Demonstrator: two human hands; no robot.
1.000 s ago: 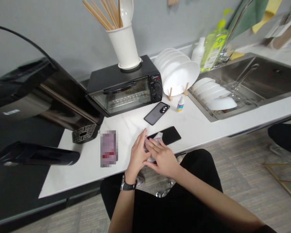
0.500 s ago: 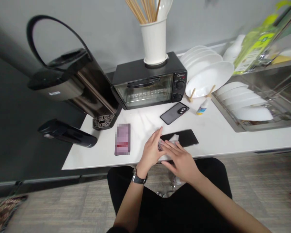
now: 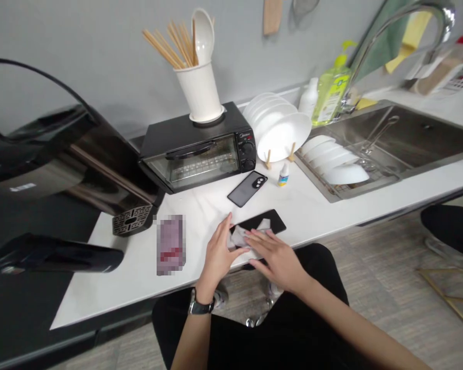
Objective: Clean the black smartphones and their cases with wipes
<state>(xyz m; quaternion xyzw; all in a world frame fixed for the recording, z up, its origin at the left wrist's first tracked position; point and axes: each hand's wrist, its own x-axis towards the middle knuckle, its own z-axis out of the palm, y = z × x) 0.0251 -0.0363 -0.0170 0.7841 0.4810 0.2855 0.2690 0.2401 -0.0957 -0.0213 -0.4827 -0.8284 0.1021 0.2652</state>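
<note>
A black smartphone [image 3: 274, 220] lies flat near the counter's front edge, partly covered by a crumpled whitish-grey cloth or wipe [image 3: 239, 237]. My left hand [image 3: 218, 252], wearing a watch, curves round the phone's left end, with the fingers by its far edge and the thumb by its near edge. My right hand [image 3: 275, 257] presses the cloth onto the phone with its fingertips, its thumb apart. Just behind lies a dark phone case [image 3: 247, 189] with camera cutouts. A small white bottle [image 3: 283, 176] with a blue and yellow label stands right of it.
Left of my hands lies a pixelated purple phone-shaped item [image 3: 171, 245]. A dark flask [image 3: 57, 254] and a drinks machine [image 3: 116, 169] are farther left. Behind stands a toaster oven [image 3: 200, 149] with a white utensil cup [image 3: 200, 95]. Racked plates [image 3: 283, 136] and a sink [image 3: 412, 128] are at right.
The camera view has swung to the right, bringing more of the sink into sight. Both hands stay at the phone, and the cloth is still under the right fingers.
</note>
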